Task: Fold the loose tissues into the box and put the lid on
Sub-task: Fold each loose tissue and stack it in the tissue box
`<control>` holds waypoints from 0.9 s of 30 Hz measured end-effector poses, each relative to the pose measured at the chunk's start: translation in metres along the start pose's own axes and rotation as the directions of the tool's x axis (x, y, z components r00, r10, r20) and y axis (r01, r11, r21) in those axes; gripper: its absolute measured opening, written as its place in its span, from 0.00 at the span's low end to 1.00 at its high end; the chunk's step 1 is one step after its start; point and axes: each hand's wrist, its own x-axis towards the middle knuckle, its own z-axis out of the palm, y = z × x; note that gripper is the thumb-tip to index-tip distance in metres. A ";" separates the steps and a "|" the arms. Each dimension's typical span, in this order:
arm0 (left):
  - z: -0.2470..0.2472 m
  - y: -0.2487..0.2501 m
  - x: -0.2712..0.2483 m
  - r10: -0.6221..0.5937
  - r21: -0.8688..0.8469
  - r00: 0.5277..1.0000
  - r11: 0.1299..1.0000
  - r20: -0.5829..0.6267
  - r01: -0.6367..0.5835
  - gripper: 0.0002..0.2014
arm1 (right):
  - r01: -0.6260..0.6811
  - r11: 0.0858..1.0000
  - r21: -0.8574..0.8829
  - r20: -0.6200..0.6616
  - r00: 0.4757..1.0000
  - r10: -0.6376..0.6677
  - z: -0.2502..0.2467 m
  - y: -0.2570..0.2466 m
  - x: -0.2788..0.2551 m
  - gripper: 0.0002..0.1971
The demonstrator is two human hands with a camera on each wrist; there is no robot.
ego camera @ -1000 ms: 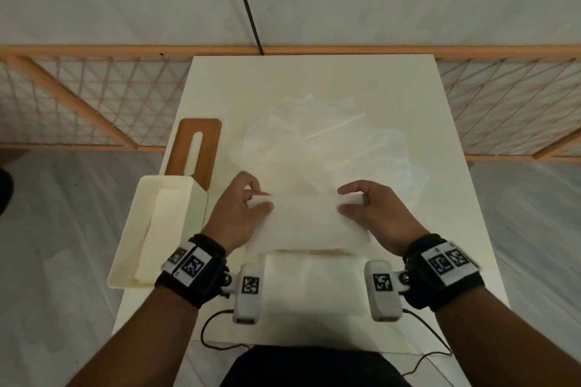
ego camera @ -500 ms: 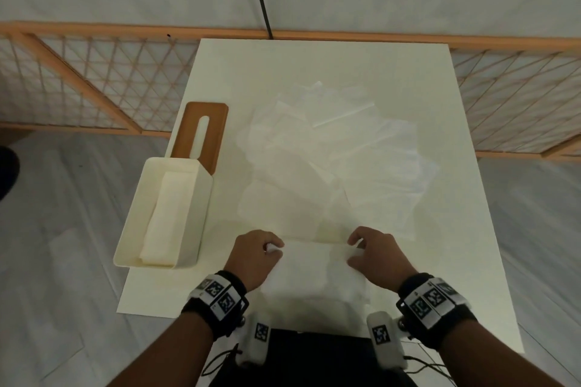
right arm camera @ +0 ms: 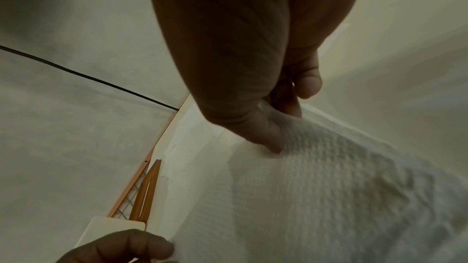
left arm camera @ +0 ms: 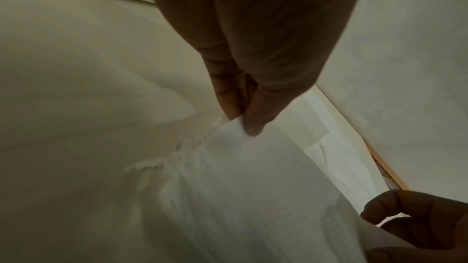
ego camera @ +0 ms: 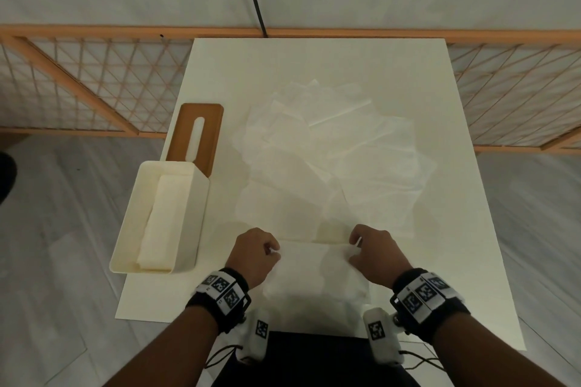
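Two hands work at the near edge of a white table point(ego camera: 440, 88), where a spread of loose tissues point(ego camera: 330, 173) covers the middle. At the table's left edge stands the open cream box point(ego camera: 188, 229) with folded tissues point(ego camera: 163, 220) already inside; the brown slotted lid point(ego camera: 209, 132) lies flat just beyond it, off the box. Nearest the person, one tissue point(ego camera: 314, 273) is held up by its far corners: the left hand point(ego camera: 254, 256) pinches one corner between thumb and fingers point(left arm camera: 253, 121), and the right hand point(ego camera: 375, 253) pinches the other.
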 end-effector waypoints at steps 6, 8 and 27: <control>-0.020 0.004 0.021 -0.061 0.013 0.985 0.998 -0.163 0.064 0.14 | 0.055 0.998 -0.018 -0.043 0.998 -0.056 -0.009 -0.007 0.003 0.19; -0.035 0.003 0.046 -0.172 -0.056 0.942 0.985 -0.287 0.163 0.17 | 0.083 0.996 0.029 -0.084 0.993 -0.080 -0.019 -0.014 0.007 0.22; -0.107 0.056 0.052 -0.364 -0.715 0.929 0.666 -0.064 0.212 0.22 | 0.023 0.754 0.657 -0.010 1.000 -0.022 -0.033 -0.057 0.030 0.37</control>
